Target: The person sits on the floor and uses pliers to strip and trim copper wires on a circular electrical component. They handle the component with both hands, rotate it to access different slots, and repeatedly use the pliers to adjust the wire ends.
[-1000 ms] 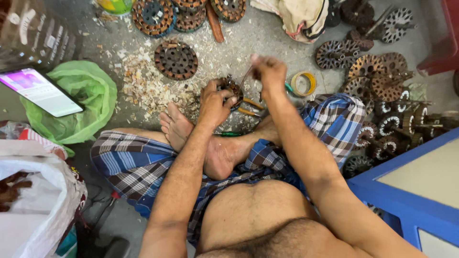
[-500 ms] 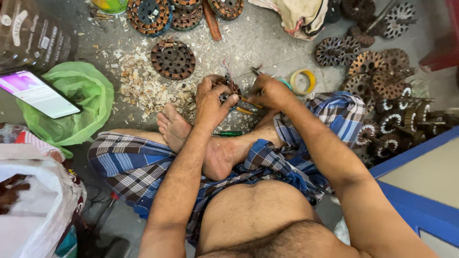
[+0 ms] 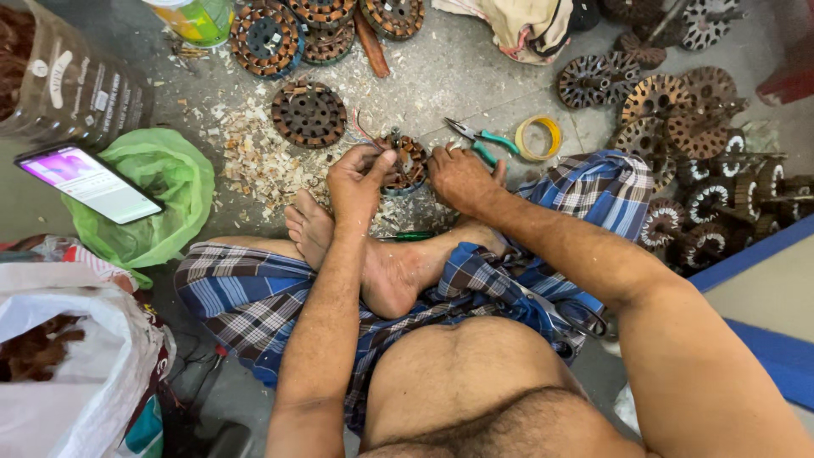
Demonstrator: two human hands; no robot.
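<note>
Right hand (image 3: 462, 176) has dropped from the raised pull, now low beside the motor stator (image 3: 407, 161) on the floor before the feet. Left hand (image 3: 360, 180) fingers clamp its rim; right fingers curl against it, grip unclear. Green-handled pliers (image 3: 482, 140) lie just beyond.

Pliers (image 3: 482, 140) and tape roll (image 3: 540, 136) crowd the floor right of the motor core (image 3: 409, 163).

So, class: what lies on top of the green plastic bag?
A smartphone with a lit screen rests on the upper left edge of the green plastic bag. Whatever is inside the bag stays hidden by its folds.
</note>
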